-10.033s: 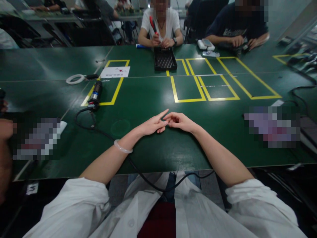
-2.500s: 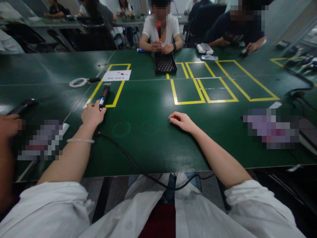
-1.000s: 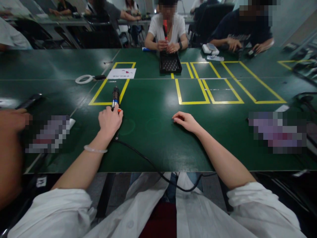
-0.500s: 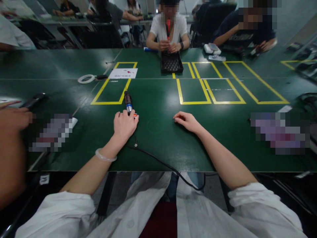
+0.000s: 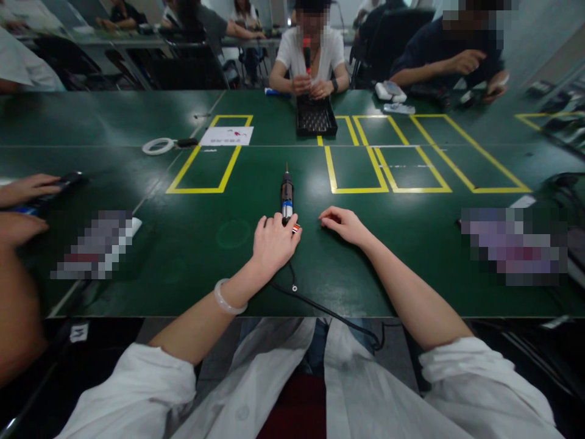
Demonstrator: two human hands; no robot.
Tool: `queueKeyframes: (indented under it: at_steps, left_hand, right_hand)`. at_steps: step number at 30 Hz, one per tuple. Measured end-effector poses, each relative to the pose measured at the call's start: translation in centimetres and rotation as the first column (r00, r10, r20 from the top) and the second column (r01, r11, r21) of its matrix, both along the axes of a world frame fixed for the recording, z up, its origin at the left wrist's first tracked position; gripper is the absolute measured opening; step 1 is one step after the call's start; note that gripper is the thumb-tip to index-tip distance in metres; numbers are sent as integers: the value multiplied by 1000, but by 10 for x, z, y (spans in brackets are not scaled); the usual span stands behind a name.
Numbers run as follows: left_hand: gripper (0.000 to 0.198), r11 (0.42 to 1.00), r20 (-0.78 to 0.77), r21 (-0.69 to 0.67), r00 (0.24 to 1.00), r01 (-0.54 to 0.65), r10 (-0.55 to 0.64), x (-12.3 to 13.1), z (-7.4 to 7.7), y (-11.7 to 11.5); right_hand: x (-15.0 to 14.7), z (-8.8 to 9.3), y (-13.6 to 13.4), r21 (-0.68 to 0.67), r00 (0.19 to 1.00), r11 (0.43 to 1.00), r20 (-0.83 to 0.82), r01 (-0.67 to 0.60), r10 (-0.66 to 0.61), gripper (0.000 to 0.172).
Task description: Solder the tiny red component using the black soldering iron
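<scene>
Left hand (image 5: 273,242) grips the rear of the electric screwdriver (image 5: 286,196) — now slid rightward along the desk (image 5: 411,256), tip pointing away, just left of the right hand (image 5: 343,224). Right hand unchanged: loosely curled, empty, resting on the desk.

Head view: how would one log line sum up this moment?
left hand: grips electric screwdriver on green table, bit pointing away | right hand: empty, resting on table | cable: trails off near edge

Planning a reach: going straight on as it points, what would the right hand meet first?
Probably the electric screwdriver in the left hand; the right hand points leftward, bare table between.
</scene>
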State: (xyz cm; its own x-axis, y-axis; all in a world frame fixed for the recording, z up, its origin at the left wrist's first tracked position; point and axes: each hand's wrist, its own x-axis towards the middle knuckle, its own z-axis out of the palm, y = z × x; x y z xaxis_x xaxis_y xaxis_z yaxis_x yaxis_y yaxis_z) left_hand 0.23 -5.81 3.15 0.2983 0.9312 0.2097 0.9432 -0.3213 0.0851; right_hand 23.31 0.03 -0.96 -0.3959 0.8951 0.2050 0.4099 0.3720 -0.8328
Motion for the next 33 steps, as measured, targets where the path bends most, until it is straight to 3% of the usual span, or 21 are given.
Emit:
queueKeyframes:
  at_steps: [5,9,14,17,20,23,33]
  left_hand:
    - [47,1000,167,4,985,31,-31,8,2,7]
    - [41,977,313,-73,935,200,-168,10,13,24]
    - [42,910,274,-216,917,353,-291,15,22,50]
    - [41,868,241,-251,896,429,-373,18,20,56]
    - [41,824,238,-279,867,494,-439,20,14,54]
    - [42,801,252,-298,852,519,-459,20,8,52]
    - [30,848,335,-199,847,492,-413,12,2,53]
  right_hand:
    - [1,-3,3,-25,999,1000,-33,-8,7,24]
    - [1,-3,3,-71,994,997,-106,-13,6,24]
    - [-2,5,-1,-148,962,988,-274,-36,-6,30]
    - [-6,11,-5,-163,941,982,-337,-94,34,40]
    - [-9,12,-8,-162,940,975,-327,-152,92,40]
    - [-11,12,-9,-187,935,963,-331,-194,124,35]
    - [-7,7,-3,-295,920,947,-391,-125,0,37]
